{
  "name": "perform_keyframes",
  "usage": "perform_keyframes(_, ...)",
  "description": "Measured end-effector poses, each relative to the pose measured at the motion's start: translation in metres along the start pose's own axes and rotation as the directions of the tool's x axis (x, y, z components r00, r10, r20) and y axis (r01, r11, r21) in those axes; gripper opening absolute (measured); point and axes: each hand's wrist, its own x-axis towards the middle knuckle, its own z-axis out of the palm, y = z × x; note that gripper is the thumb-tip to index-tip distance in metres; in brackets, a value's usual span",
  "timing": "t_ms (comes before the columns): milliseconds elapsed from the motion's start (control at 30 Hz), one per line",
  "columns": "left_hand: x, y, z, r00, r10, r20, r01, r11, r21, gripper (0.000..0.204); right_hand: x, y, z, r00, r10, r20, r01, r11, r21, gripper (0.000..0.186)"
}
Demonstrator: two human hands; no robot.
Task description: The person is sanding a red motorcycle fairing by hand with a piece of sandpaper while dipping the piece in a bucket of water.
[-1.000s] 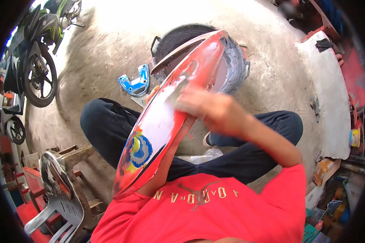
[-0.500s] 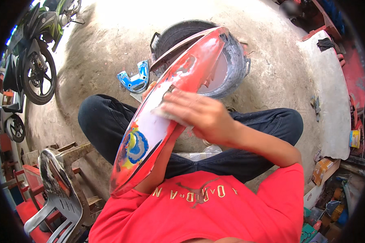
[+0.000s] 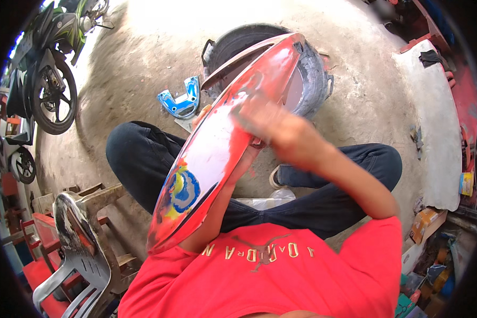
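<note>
One long red-and-white panel [image 3: 215, 133], slanting between the hands, upper end over a black basin [image 3: 317, 87]. Left hand [image 3: 246, 160]: beneath it, gripping, fingertips curled at its left edge. Right hand [image 3: 275, 124]: blurred, at its upper face; whether spread or pinching something, cannot be told.

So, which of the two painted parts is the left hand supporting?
The long red part with a white area, held from below by the left hand. The smaller, U-shaped blue-and-white part lies apart on the floor.
</note>
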Motion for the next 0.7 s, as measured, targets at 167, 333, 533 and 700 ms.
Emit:
perform_keyframes(167,-0.001,0.000,0.015,0.983,-0.030,0.179,0.040,0.998,-0.052,0.061,0.001,-0.007,-0.001,0.998,-0.043,0.040,0.040,0.996,0.082,0.056)
perform_keyframes(333,0.008,0.002,-0.001,0.976,-0.130,0.177,0.141,0.989,-0.054,0.064,-0.016,0.036,-0.003,0.988,0.157,-0.013,-0.157,0.988,-0.010,0.075)
perform_keyframes(533,0.000,0.007,-0.007,0.991,-0.070,0.117,0.077,0.996,-0.053,0.068,-0.004,-0.032,0.000,0.994,-0.112,0.006,0.111,0.993,0.025,0.063)
perform_keyframes(700,-0.005,-0.003,0.027,0.994,-0.031,0.101,0.026,0.999,0.043,0.070,-0.011,0.014,-0.005,0.994,0.090,-0.055,-0.089,0.996,0.018,0.063)
